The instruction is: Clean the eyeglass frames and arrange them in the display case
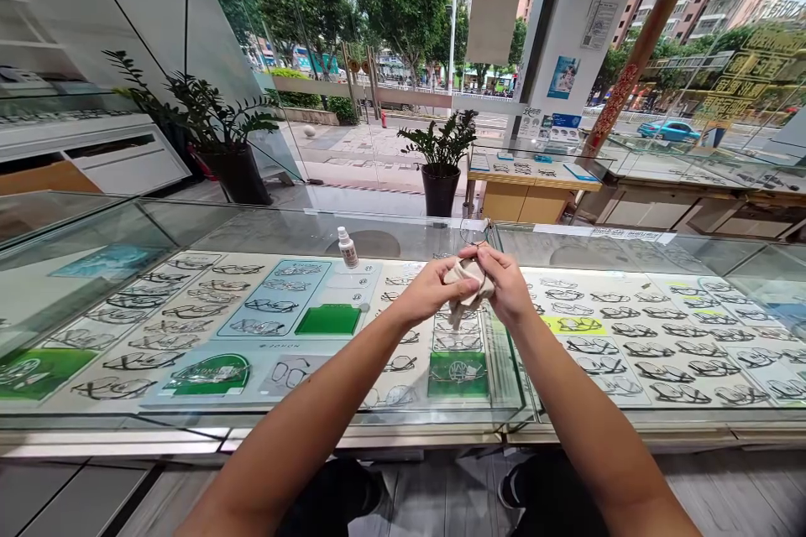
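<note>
Forearms (pixel 302 419) bare and nearest, entering from 7 and 5 o'clock. Beneath, the front rail (pixel 358 440) of a glass display counter. Next, left hand (pixel 428 294) and right hand (pixel 510 285) drawn together at centre, both closed on a crumpled pale cloth (pixel 469 273), left thumb pressed across its upper face. Thin wire-rimmed glasses (pixel 463 235) at 12 o'clock of the bundle, rim poking out beyond the fingertips, apparently pinched within the folds; exact hold on the lens hidden. Noted for handling: best to brace the rim close to the rubbed lens, press lightly from both faces, keep twist off the bridge and temples, and turn to a clean fold often. Advisable to keep low over the counter. White bottle (pixel 348 249) upright on the glass, between 9 and 10 o'clock from the hands. Farther out, near 12 o'clock, potted plant (pixel 439 176) before tall windows.
</note>
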`<state>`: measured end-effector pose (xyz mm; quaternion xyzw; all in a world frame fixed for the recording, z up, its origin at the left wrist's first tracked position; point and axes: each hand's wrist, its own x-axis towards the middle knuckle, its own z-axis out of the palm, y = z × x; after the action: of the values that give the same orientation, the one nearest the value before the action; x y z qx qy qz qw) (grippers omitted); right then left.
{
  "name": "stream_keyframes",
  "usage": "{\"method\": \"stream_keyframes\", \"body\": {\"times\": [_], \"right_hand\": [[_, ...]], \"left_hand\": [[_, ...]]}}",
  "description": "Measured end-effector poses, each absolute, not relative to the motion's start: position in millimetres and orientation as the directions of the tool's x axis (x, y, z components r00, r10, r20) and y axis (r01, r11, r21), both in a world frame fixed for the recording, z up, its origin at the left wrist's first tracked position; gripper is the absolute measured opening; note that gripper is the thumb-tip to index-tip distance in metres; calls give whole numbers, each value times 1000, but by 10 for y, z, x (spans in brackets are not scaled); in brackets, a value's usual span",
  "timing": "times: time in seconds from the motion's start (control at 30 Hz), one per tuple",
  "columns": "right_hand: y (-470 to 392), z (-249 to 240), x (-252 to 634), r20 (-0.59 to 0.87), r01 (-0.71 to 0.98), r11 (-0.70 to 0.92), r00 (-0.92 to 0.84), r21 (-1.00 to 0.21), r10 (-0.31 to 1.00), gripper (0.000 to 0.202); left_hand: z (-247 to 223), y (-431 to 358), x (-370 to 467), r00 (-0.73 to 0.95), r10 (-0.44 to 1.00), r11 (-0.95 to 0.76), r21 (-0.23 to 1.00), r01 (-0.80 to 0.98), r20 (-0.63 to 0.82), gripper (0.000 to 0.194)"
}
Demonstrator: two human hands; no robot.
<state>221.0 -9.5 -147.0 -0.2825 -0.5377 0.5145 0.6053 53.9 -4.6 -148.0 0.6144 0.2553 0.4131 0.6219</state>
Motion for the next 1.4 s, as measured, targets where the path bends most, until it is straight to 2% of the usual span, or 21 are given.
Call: {"method": "stream_keyframes", "body": {"times": [0.1,0.27,0.5,0.63,0.7,0.8,0.93,1.13,1.27,1.4], "right_hand": [[-116,-1483,2166,379,-323,326,-114,-888,919,37],[-146,-1484,2142,413,-298,360,-138,-884,900,34],[-111,-1492,2178,393,-330,341,-105,-880,913,31],[-106,-1512,2148,442,-318,380,-151,-869,884,28],[-99,-1527,2144,446,-316,387,-142,-866,884,27],[-81,-1547,2163,409,-316,360,-103,-878,907,29],[-64,-1553,2170,337,-350,294,-66,-889,939,29],[-73,-1547,2108,275,-476,227,-34,-850,961,27],[-75,-1550,2103,288,-479,219,-73,-850,955,26],[-56,-1537,2128,295,-478,224,-78,-849,952,28]], "left_hand": [[-1504,-89,621,436,878,-86,961,-262,197,59],[-1500,-109,673,310,926,-127,950,-285,217,55],[-1359,-89,545,447,868,-135,969,-208,217,54],[-1364,-69,582,319,920,-150,958,-244,226,56],[-1355,-56,576,306,923,-169,960,-225,234,57],[-1311,-45,488,411,887,-170,976,-135,211,60],[-1286,-39,376,508,849,-134,989,-60,146,53],[-1355,-35,495,394,894,-167,975,-143,211,52],[-1356,-28,543,335,907,-218,966,-142,254,55],[-1353,23,504,344,899,-245,962,-116,271,59]]}}
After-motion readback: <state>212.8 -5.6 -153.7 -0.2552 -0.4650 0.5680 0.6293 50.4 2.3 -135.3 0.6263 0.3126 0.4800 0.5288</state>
